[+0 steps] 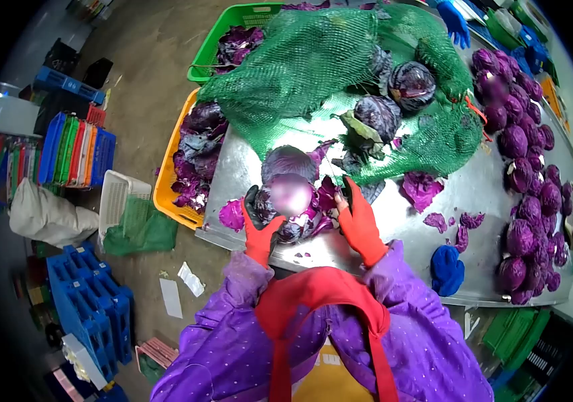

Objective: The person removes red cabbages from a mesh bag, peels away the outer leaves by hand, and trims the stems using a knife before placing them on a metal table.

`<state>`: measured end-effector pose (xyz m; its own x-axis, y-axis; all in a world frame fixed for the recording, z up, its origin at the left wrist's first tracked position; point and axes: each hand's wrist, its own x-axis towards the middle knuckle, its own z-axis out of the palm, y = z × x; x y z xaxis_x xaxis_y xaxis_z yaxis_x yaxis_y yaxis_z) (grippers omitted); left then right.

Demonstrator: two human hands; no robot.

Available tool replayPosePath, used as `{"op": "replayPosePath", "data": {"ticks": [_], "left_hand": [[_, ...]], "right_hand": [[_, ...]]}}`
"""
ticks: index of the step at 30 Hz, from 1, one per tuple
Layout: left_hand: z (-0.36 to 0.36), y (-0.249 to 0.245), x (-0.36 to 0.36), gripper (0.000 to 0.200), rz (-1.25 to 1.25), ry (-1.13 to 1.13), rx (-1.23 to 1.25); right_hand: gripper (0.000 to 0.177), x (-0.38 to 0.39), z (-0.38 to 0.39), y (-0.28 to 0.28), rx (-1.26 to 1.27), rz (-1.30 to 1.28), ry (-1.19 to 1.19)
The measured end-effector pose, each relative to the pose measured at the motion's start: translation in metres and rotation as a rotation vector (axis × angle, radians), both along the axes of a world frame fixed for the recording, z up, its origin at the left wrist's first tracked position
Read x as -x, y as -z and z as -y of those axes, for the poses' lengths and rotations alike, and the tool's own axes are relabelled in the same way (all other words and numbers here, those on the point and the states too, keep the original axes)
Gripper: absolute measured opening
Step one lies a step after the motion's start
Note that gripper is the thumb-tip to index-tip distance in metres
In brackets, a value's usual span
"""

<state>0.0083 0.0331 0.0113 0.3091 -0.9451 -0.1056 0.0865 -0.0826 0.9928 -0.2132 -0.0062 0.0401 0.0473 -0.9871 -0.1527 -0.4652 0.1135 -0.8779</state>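
A red cabbage [291,195], pale and blurred in the picture, lies near the front edge of the metal table [387,231]. My left hand [260,226], in a red glove with dark fingertips, cups its left side, thumb and fingers round it. Right of the cabbage, my right hand [360,226], gloved alike, has thumb and fingers at a dark purple leaf [328,194], which it seems to pinch. Another cabbage [289,165] sits just behind. Torn leaves lie under and beside the cabbage, with a loose purple leaf [232,215] left of my left hand.
Green netting [313,63] with dark cabbages [411,86] covers the table's back. Peeled cabbages [521,238] line the right side. A blue glove [448,270] lies at the front edge. Yellow [165,181] and green [200,59] crates with leaves stand left. Blue pallets [89,308] are on the floor.
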Motion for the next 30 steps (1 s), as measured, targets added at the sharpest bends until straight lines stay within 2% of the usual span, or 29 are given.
{"op": "replayPosePath", "data": {"ticks": [1, 3, 4, 7, 11, 12, 15, 16, 17, 18, 19, 21, 23, 25, 27, 30], "left_hand": [[0.002, -0.002, 0.001, 0.089, 0.09, 0.003, 0.004], [0.003, -0.018, 0.009, 0.09, -0.13, -0.023, -0.06], [0.004, -0.016, 0.009, 0.09, -0.148, -0.008, -0.044], [0.005, -0.016, 0.009, 0.089, -0.14, -0.021, -0.072], [0.008, -0.022, 0.011, 0.088, -0.104, 0.004, -0.052], [0.01, -0.021, 0.01, 0.088, -0.125, 0.001, -0.052], [0.011, -0.024, 0.011, 0.08, -0.111, -0.003, -0.082], [0.013, -0.025, 0.013, 0.079, -0.101, -0.008, -0.079], [0.014, -0.026, 0.015, 0.079, -0.091, -0.013, -0.072], [0.012, -0.02, 0.015, 0.079, 0.087, 0.008, -0.024], [0.013, -0.018, 0.017, 0.082, 0.118, 0.005, 0.053], [0.012, -0.009, 0.002, 0.092, -0.113, 0.06, -0.027], [0.012, -0.002, -0.031, 0.082, -0.152, 0.185, -0.058], [0.009, -0.004, -0.051, 0.076, -0.112, 0.151, -0.04], [-0.003, 0.0, -0.052, 0.067, -0.273, -0.06, -0.092], [-0.015, -0.013, -0.03, 0.073, 0.054, -0.122, -0.095]], "right_hand": [[0.054, -0.004, -0.002, -0.014, 0.125, 0.022, -0.089], [0.057, -0.014, 0.0, -0.028, 0.139, -0.097, -0.336], [0.058, -0.019, 0.004, -0.017, 0.109, -0.171, -0.391], [0.057, -0.021, 0.011, -0.012, 0.055, -0.185, -0.435], [0.056, -0.022, 0.016, -0.019, -0.04, -0.21, -0.44], [0.055, -0.023, 0.018, -0.013, 0.038, -0.254, -0.429], [0.054, -0.02, 0.024, -0.009, 0.063, -0.178, -0.44], [0.048, -0.024, 0.026, -0.008, 0.07, -0.193, -0.382], [0.043, -0.029, 0.034, 0.003, 0.039, -0.16, -0.235], [0.041, -0.025, 0.048, 0.001, -0.107, -0.131, -0.201], [0.04, -0.017, 0.061, 0.0, -0.245, -0.095, -0.163], [0.039, 0.0, 0.065, 0.04, -0.208, -0.01, -0.137], [0.042, 0.003, 0.064, 0.053, -0.136, 0.076, -0.146], [0.046, 0.014, 0.05, 0.099, -0.171, 0.117, -0.051], [0.046, 0.02, 0.015, 0.071, -0.184, 0.141, -0.007], [0.053, 0.03, -0.017, 0.03, -0.213, 0.055, -0.087]]}}
